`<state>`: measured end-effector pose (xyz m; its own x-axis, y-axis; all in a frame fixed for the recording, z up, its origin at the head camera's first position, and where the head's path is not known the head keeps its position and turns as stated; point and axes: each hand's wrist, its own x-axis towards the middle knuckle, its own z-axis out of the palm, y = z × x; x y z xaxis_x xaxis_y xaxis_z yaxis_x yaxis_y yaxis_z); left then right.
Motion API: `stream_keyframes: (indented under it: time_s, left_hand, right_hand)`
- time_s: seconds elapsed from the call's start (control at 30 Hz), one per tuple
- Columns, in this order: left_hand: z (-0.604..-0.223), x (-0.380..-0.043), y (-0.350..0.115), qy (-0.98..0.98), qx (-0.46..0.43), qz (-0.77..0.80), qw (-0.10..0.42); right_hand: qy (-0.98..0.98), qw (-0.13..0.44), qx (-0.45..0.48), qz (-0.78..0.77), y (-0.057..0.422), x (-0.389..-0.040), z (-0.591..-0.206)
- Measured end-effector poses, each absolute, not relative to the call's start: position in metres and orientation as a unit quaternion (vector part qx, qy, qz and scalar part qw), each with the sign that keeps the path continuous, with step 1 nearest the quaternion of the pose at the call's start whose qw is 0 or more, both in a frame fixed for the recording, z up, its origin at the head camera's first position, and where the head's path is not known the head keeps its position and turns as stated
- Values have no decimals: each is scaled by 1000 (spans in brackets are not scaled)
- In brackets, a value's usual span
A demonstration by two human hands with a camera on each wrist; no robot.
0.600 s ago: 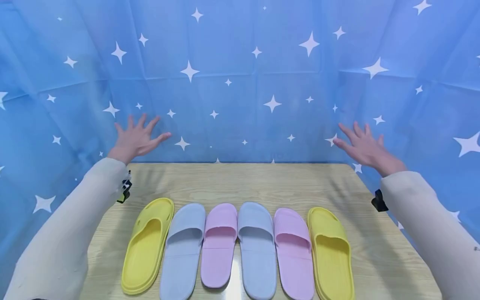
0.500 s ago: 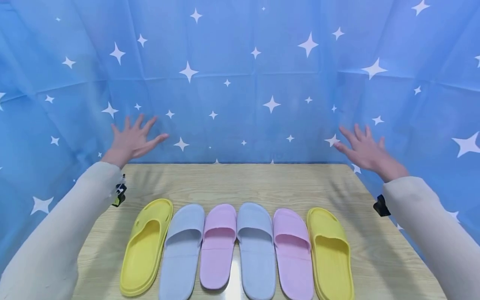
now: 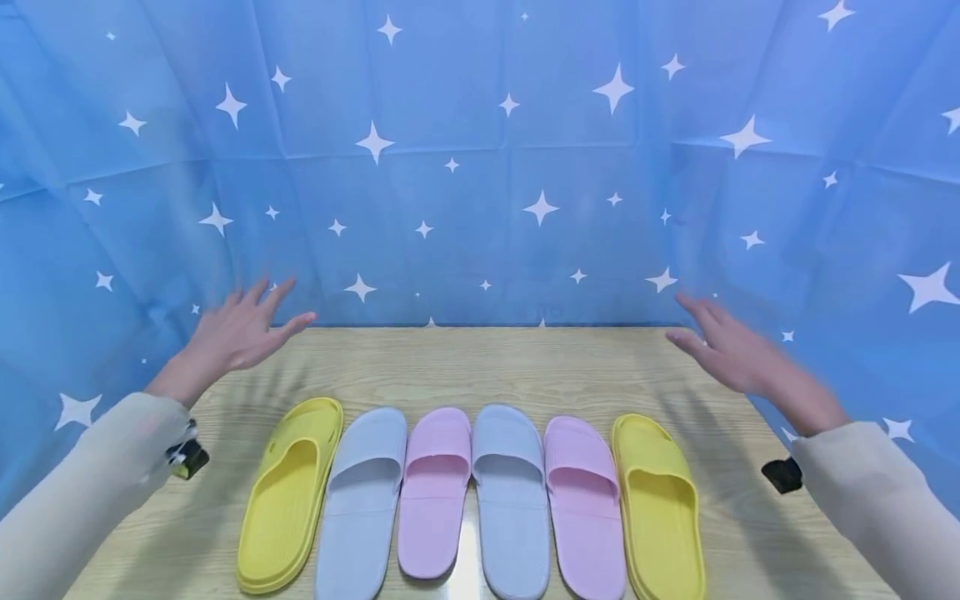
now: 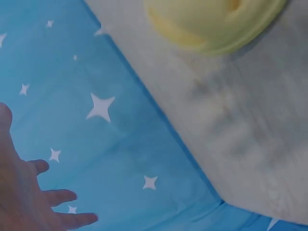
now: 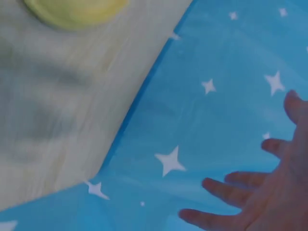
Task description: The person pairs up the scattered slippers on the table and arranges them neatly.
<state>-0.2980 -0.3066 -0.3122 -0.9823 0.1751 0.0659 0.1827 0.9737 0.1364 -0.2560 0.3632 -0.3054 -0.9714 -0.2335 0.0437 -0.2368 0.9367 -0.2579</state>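
Both hands hover apart above the table with nothing in them. My left hand (image 3: 234, 332) spreads its fingers over the far left corner, beyond a yellow slipper (image 3: 279, 512). On the other side, my right hand (image 3: 735, 350) is held with straight fingers past the far right corner, beyond a second yellow slipper (image 3: 666, 533). Between the yellow ones lie a grey-blue slipper (image 3: 356, 533), a pink slipper (image 3: 433, 529), another grey-blue slipper (image 3: 513, 533) and another pink slipper (image 3: 588, 533). All stand side by side, toes pointing away; several heels are cut off by the frame.
The slippers rest on a light wood-grain table (image 3: 480, 367). A blue curtain (image 3: 457, 192) with white stars hangs behind it and along both sides. A small dark device sits under each cuff, at the left sleeve (image 3: 112, 467) and the right sleeve (image 3: 877, 475).
Both hands have come down and back toward the body, the left also drifting outward to the left. The slippers have stayed where they were.
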Motion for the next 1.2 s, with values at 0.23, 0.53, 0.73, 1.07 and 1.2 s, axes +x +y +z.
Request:
stream_keyframes:
  time_s: [0.23,0.53,0.73,1.07,1.2]
  left_hand:
    - [-345,-256,-298,-989,-120,-90,13]
    - [-383,-211,-288,-985,-120,-114,-37]
    - [-394,-189,-283,-983,-122,-118,-65]
    - [-407,-162,-278,-980,-90,-154,-89]
    - [-408,-156,-271,-983,-61,-145,-93]
  right_hand:
    - [-978,13,152,141,348,-217,-333]
    - [-975,-30,152,162,328,-180,-368]
    - [-976,-88,105,171,319,-161,-381]
    - [-980,-117,54,154,302,-142,-396]
    - [-986,-104,51,124,295,-138,-402]
